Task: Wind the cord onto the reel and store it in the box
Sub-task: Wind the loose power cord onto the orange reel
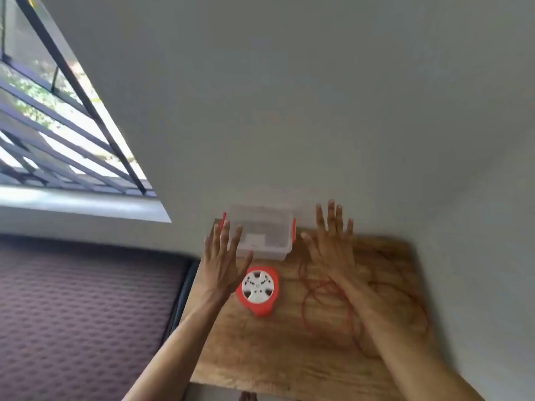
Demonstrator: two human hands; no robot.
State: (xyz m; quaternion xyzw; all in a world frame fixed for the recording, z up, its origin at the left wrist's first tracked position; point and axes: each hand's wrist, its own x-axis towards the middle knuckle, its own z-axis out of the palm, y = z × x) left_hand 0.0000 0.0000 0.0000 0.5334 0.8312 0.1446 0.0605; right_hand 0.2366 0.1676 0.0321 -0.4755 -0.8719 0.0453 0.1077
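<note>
A round reel (258,290) with an orange rim and a white spoked face lies flat on the wooden table (260,357). A thin red cord (321,287) sprawls in loose loops to its right. Behind the reel, against the wall, stands a clear plastic box (263,231) with orange side clips and its lid on. My left hand (224,259) hovers spread open just left of the reel and in front of the box's left end. My right hand (333,241) is spread open to the right of the box, above the cord. Neither hand holds anything.
A grey wall rises right behind the table. To the left lies a purple patterned mattress (81,314) below a barred window (58,125). The table's front edge runs along the bottom of the view.
</note>
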